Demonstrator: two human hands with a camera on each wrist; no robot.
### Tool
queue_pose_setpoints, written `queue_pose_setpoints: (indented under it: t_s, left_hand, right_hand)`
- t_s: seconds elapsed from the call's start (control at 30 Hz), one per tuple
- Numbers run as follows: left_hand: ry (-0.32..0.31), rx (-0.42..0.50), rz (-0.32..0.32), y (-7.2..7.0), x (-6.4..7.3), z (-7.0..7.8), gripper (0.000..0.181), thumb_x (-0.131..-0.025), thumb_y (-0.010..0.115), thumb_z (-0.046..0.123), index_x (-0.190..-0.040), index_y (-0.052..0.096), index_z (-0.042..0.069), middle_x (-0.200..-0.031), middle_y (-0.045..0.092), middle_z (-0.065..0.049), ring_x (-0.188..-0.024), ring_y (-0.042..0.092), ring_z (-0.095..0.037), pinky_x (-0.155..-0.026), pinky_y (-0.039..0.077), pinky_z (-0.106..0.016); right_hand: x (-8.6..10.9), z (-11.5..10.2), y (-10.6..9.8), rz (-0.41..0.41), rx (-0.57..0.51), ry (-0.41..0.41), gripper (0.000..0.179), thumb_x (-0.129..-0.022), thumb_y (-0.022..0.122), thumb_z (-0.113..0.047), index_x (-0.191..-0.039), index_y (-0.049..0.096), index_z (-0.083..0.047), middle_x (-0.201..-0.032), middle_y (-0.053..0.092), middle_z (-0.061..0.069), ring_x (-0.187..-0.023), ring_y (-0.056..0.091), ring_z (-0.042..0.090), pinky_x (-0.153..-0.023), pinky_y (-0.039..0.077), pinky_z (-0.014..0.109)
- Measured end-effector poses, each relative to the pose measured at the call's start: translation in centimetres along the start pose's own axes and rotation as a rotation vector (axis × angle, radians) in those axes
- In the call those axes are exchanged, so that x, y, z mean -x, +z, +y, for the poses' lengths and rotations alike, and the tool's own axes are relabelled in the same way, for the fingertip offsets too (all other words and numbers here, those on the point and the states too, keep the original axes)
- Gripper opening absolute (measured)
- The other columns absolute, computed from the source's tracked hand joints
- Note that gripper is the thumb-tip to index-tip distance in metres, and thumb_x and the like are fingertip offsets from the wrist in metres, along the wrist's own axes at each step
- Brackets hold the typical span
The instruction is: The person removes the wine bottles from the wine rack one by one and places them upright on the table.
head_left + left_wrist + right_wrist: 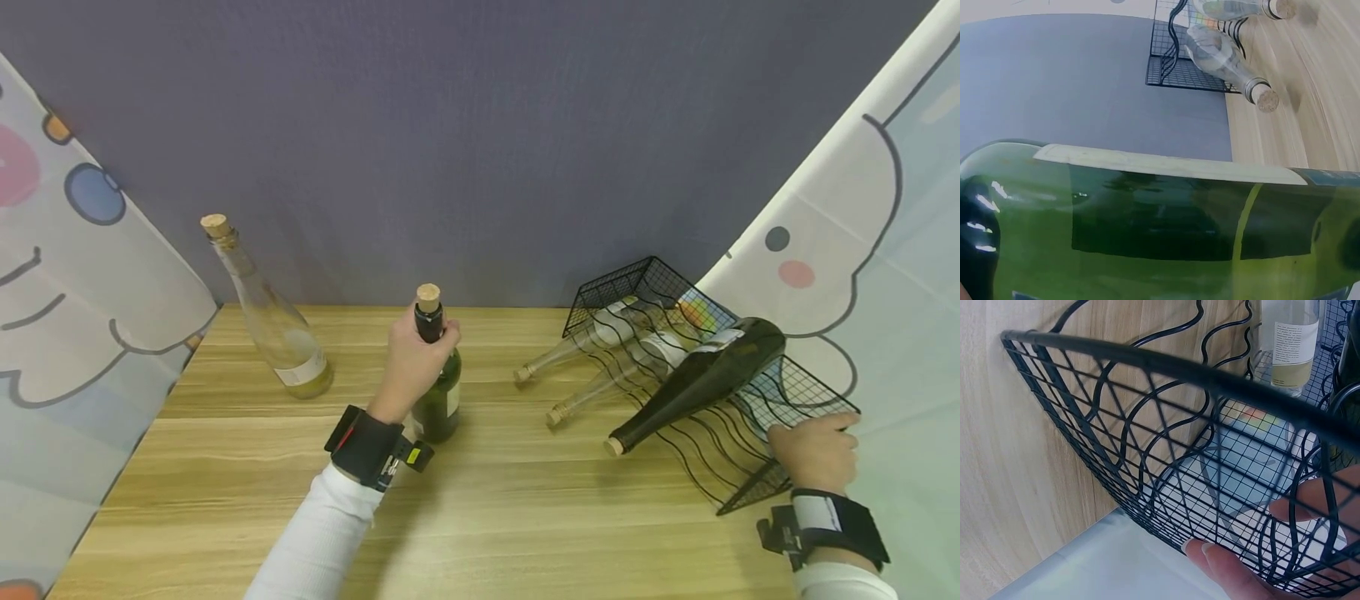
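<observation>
My left hand [417, 357] grips the neck of a green wine bottle [438, 408], which stands upright on the table with a cork in its top. The bottle's green glass [1147, 219] fills the lower part of the left wrist view. At the right, my right hand [816, 450] holds the near right corner of a black wire wine rack [750, 492]. In the right wrist view its fingers [1229, 569] curl around the mesh side. A dark bottle [705, 383] and two clear bottles, one of them this nearer clear bottle [607, 379], lie in the rack, corks toward the left.
A clear corked bottle [281, 333] with a little yellowish liquid stands at the table's back left. Behind the wooden table [510, 517] rises a grey panel [420, 150]. Printed white sheets [885, 208] hang at both sides, the right one close behind the rack.
</observation>
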State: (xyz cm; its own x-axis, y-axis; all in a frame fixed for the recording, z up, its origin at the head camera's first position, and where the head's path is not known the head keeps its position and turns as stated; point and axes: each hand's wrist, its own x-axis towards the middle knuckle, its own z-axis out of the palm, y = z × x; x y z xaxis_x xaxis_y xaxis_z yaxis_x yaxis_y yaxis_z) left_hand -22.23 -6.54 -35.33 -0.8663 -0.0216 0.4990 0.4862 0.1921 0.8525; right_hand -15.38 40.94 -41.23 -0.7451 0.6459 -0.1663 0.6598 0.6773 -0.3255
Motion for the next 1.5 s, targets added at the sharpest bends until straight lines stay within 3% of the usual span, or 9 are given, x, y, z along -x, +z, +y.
queue_pose_setpoints:
  t_s: [0.23, 0.5, 1.0, 1.23, 1.33, 1.5]
  left_hand:
    - [0.006, 0.007, 0.020, -0.5, -0.2, -0.3, 0.008, -0.083, 0.060, -0.011, -0.083, 0.052, -0.011, -0.073, 0.056, -0.023, -0.063, 0.049, -0.023, -0.065, 0.043, -0.034]
    - [0.030, 0.014, 0.041, -1.0, -0.7, -3.8, 0.009, -0.084, 0.060, -0.007, -0.083, 0.052, -0.006, -0.075, 0.055, -0.016, -0.063, 0.051, -0.022, -0.064, 0.045, -0.036]
    - [0.002, -0.013, 0.082, -3.2, -0.9, -4.3, 0.009, -0.085, 0.061, -0.005, -0.083, 0.052, -0.005, -0.069, 0.054, -0.008, -0.052, 0.054, -0.011, -0.056, 0.047, -0.028]
    - [0.007, -0.023, 0.107, -4.5, -1.1, -4.3, 0.009, -0.085, 0.060, -0.008, -0.081, 0.051, -0.008, -0.067, 0.051, -0.004, -0.051, 0.053, -0.012, -0.053, 0.047, -0.022]
    - [-0.009, -0.039, 0.114, -5.1, -0.9, -3.6, 0.009, -0.086, 0.058, -0.008, -0.082, 0.050, -0.008, -0.067, 0.050, -0.001, -0.053, 0.051, -0.013, -0.055, 0.045, -0.022]
    - [-0.006, -0.031, 0.128, -6.3, -0.9, -3.4, 0.011, -0.086, 0.057, -0.007, -0.081, 0.048, -0.007, -0.061, 0.050, 0.007, -0.052, 0.051, -0.022, -0.054, 0.045, -0.023]
  right_hand:
    - [0.0, 0.1, 0.0, 0.004, 0.002, -0.005, 0.092, -0.088, 0.040, -0.020, -0.134, -0.025, 0.026, -0.124, 0.020, 0.065, -0.102, 0.036, 0.073, -0.081, 0.040, 0.073]
    - [-0.1, 0.1, 0.0, 0.006, 0.004, -0.012, 0.092, -0.088, 0.040, -0.020, -0.133, -0.025, 0.026, -0.123, 0.019, 0.066, -0.102, 0.036, 0.073, -0.081, 0.040, 0.073]
    - [0.1, -0.1, -0.1, 0.003, 0.000, -0.007, 0.093, -0.087, 0.041, -0.019, -0.133, -0.025, 0.026, -0.123, 0.020, 0.065, -0.103, 0.035, 0.073, -0.081, 0.040, 0.073]
    - [0.1, 0.0, 0.0, 0.002, -0.003, 0.006, 0.093, -0.087, 0.041, -0.019, -0.134, -0.025, 0.025, -0.125, 0.019, 0.065, -0.105, 0.034, 0.073, -0.083, 0.039, 0.073]
    - [0.1, 0.0, 0.0, 0.000, -0.007, 0.006, 0.092, -0.087, 0.040, -0.020, -0.134, -0.026, 0.025, -0.125, 0.018, 0.065, -0.105, 0.033, 0.073, -0.084, 0.039, 0.074]
    - [0.0, 0.0, 0.0, -0.001, -0.006, 0.002, 0.093, -0.088, 0.040, -0.020, -0.134, -0.027, 0.024, -0.125, 0.018, 0.065, -0.105, 0.034, 0.073, -0.083, 0.039, 0.073]
